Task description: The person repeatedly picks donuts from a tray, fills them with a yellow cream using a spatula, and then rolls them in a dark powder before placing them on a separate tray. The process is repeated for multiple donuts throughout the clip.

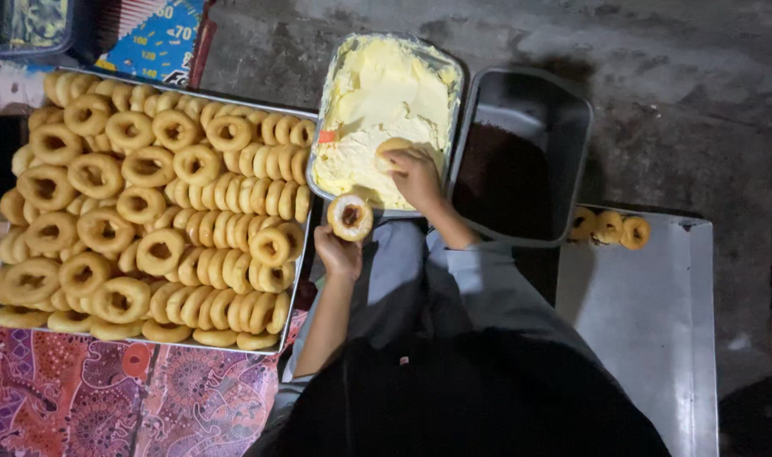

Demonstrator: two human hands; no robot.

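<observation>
We see the left hand gripping one split doughnut half just below the cream tray, where the right hand presses another half into yellow cream. Beside it sits a dark-filled tin; a big tray holds heaped doughnuts, and three finished ones line a third sheet.

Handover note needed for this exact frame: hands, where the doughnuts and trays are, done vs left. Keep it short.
Left hand: holds one doughnut, its dark-filled face up, over the lap.
Right hand: presses a second doughnut into the pale yellow cream in the cream tray.
Dark tray right of the cream holds a dark brown topping.
Big tray on the left: piled with plain ring doughnuts.
Done: three doughnuts sit on the steel sheet at right; from here I cannot tell if they are coated.
Left: the whole pile in the big tray looks untouched.
</observation>
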